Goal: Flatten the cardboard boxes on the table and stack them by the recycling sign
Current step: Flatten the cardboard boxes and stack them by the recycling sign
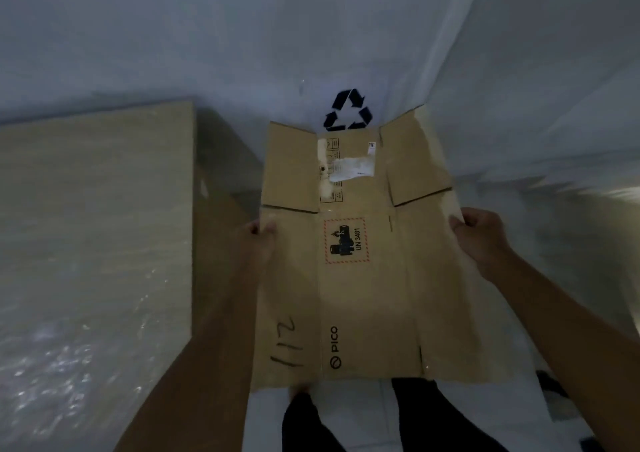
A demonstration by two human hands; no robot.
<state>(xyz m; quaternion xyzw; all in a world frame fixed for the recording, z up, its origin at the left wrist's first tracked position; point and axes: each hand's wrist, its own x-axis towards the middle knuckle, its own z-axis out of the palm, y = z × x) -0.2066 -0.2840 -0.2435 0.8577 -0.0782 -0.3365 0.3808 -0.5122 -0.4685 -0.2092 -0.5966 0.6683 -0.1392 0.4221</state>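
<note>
One flattened cardboard box [360, 261] is held out flat toward the recycling sign [348, 110] on the wall, left hand [261, 235] and right hand [479, 235] pinching its side edges. It is not yet set down; the wooden table [93, 226] shows no other boxes.

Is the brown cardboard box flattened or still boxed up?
Flattened: the brown cardboard box hangs as one flat sheet, flaps spread, held at both edges.
</note>
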